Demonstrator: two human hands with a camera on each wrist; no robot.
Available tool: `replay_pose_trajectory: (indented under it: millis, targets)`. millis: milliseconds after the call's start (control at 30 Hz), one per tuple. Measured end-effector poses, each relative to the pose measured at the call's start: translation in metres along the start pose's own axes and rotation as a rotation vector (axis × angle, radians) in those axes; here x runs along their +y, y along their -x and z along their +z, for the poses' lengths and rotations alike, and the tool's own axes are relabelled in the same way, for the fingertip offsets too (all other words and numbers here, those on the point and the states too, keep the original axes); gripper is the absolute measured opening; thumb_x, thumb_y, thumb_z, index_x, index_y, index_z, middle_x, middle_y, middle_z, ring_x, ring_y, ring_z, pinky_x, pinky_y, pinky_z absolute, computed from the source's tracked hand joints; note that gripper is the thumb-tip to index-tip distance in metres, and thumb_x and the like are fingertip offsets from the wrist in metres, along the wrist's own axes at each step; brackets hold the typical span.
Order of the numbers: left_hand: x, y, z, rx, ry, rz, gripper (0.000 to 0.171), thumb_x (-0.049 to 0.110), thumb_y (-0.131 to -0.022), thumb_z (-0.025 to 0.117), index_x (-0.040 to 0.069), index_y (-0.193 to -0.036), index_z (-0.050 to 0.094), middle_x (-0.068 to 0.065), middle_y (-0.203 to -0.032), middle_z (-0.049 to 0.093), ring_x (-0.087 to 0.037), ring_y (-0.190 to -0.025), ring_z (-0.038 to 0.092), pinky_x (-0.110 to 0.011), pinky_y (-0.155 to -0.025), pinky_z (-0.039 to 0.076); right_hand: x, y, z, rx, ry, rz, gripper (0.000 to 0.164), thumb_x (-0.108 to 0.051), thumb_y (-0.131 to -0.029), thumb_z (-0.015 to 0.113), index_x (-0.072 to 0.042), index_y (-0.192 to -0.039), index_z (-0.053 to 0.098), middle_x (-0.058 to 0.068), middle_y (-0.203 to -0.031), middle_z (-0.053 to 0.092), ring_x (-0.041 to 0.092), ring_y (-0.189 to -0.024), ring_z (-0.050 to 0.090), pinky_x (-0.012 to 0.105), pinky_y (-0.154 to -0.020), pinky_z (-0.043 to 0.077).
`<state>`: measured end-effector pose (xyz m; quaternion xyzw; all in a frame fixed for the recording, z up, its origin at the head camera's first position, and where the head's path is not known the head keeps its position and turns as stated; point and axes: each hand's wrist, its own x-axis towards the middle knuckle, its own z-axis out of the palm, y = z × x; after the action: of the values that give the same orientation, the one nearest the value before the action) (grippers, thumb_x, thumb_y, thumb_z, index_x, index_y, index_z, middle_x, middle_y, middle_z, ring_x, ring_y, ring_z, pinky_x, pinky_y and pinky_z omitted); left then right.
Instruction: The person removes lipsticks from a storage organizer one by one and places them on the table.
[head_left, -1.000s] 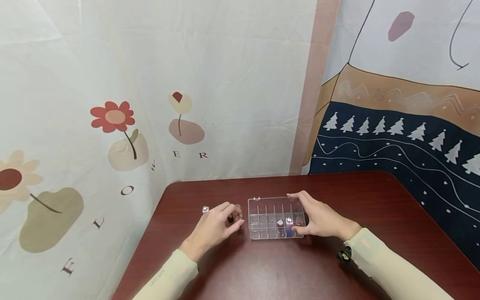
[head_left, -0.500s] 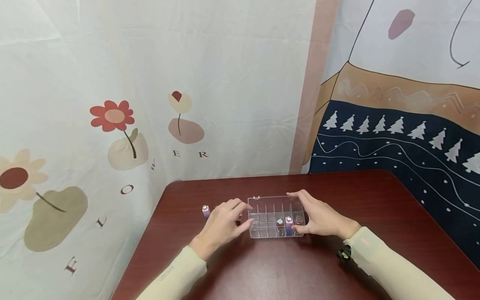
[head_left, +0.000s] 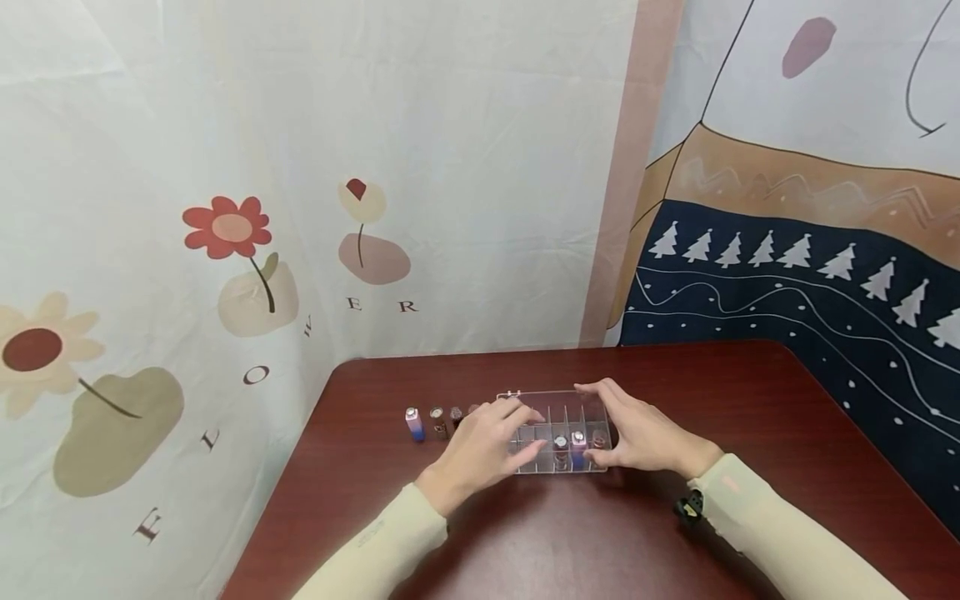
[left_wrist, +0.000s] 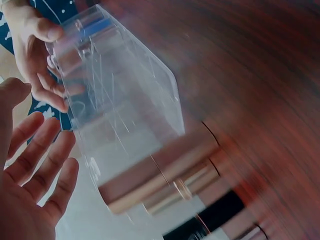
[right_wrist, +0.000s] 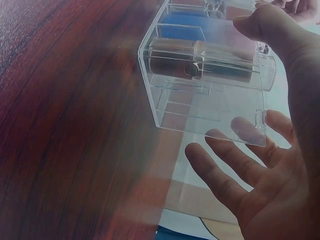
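Note:
A clear divided organizer box (head_left: 558,407) stands on the table, with a brown lipstick tube (right_wrist: 172,59) and a pink-and-blue one (head_left: 578,450) among the tubes in its right-hand slots. My right hand (head_left: 648,435) grips the box's right end, thumb at the front and fingertips at the back edge. Over the left slots hovers my left hand (head_left: 486,446); its fingers are spread with nothing between them in the left wrist view. Left of the box, a row of lipstick tubes stands upright, including another pink-and-blue tube (head_left: 415,425), a brown patterned tube (head_left: 438,422) and a dark tube (head_left: 457,417).
The dark red table (head_left: 675,375) ends at the back against a flower-printed curtain (head_left: 480,183). To the right hangs a navy cloth with white trees (head_left: 750,292). A black item (head_left: 688,507) shows at the right cuff.
My left hand has moved right, from the standing tubes to the box's left slots, uncovering more of the row. The right hand and the box have stayed in place.

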<state>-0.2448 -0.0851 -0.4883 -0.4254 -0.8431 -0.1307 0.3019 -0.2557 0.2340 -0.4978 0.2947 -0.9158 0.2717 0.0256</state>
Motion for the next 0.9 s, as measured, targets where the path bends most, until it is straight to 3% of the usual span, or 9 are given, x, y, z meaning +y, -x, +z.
replay_pose_trajectory:
  millis: [233, 600, 900]
  targets:
    - [0.01, -0.009, 0.011, -0.075, 0.088, -0.023, 0.033, 0.038, -0.101, 0.092, 0.016, -0.123, 0.081, 0.003, -0.11, 0.082, -0.012, -0.089, 0.079, -0.029, -0.08, 0.067, 0.0, -0.002, -0.002, -0.001, -0.011, -0.009, 0.101, -0.034, -0.088, 0.102, -0.014, -0.17, 0.046, 0.011, -0.152, 0.062, 0.017, -0.115, 0.075, 0.035, -0.092, 0.071]
    - [0.021, -0.015, 0.023, -0.214, 0.053, -0.094, 0.032, 0.044, -0.105, 0.089, 0.022, -0.125, 0.08, 0.007, -0.109, 0.082, -0.01, -0.09, 0.081, -0.026, -0.078, 0.068, 0.0, -0.001, -0.002, 0.002, -0.004, -0.006, 0.102, -0.035, -0.089, 0.102, -0.017, -0.171, 0.044, 0.011, -0.152, 0.062, 0.013, -0.114, 0.075, 0.035, -0.093, 0.071]
    - [0.022, -0.014, 0.026, -0.261, 0.086, -0.122, 0.029, 0.046, -0.106, 0.087, 0.023, -0.124, 0.081, 0.007, -0.108, 0.082, -0.007, -0.085, 0.073, -0.026, -0.079, 0.067, -0.001, 0.0, 0.0, 0.002, -0.009, -0.012, 0.102, -0.034, -0.089, 0.102, -0.014, -0.171, 0.045, 0.011, -0.154, 0.061, 0.018, -0.117, 0.076, 0.039, -0.096, 0.071]
